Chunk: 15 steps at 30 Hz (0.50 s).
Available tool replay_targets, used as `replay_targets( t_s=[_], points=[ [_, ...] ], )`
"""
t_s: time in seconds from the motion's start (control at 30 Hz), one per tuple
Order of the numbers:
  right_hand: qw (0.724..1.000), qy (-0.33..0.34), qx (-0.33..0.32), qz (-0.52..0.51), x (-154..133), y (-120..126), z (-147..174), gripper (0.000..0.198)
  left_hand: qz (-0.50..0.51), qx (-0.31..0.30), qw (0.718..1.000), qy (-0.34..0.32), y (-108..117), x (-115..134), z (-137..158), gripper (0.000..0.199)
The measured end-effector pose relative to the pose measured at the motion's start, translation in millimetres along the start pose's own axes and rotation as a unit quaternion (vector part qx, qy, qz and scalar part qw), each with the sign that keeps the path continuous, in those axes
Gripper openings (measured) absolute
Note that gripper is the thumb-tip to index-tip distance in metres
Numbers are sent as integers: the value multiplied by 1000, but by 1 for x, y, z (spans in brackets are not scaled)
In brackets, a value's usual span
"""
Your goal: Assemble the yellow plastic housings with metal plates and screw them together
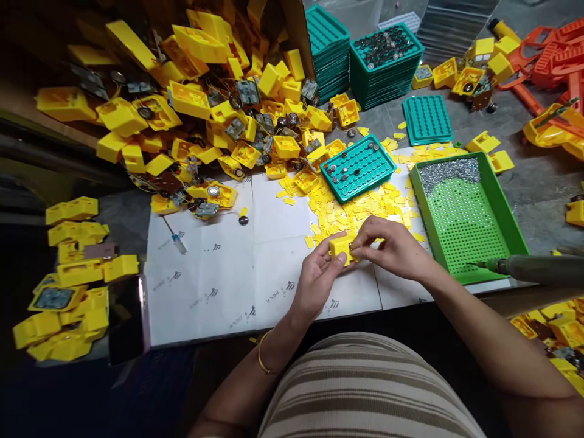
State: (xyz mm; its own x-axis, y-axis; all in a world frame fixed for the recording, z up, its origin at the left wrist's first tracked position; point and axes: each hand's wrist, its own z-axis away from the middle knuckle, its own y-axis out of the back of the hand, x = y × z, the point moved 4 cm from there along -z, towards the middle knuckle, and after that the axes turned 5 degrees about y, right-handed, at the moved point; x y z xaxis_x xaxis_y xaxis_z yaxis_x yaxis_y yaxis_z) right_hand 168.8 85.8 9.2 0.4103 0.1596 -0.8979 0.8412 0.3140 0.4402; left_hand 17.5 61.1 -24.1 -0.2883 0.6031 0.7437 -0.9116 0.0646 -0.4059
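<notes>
Where hands meet, seemingly yellow casing.

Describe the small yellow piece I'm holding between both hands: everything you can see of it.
The yellow piece is a small, boxy block that looks like moulded plastic, the same bright yellow as the parts heaped behind. It is held just above the white paper sheets, pinched from the left by the left hand and from the right by the right hand, whose fingertips cover its right end. A dark spot shows on its front face; finer detail is too small to tell.
</notes>
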Motion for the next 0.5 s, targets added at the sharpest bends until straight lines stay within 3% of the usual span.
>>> replay_targets(
  t_s=[0.1,0.23,0.5],
  points=[
    [984,-84,28,-157,9,-5,3,14,-16,-30,999,-9,-1,3,3,41],
    [943,-153,-7,-296,8,-16,3,30,0,-53,999,8,-5,7,4,39],
    [933,-145,71,-323,18,-13,1,37,184,-18,981,58,-8,4,-3,23]
  ],
)
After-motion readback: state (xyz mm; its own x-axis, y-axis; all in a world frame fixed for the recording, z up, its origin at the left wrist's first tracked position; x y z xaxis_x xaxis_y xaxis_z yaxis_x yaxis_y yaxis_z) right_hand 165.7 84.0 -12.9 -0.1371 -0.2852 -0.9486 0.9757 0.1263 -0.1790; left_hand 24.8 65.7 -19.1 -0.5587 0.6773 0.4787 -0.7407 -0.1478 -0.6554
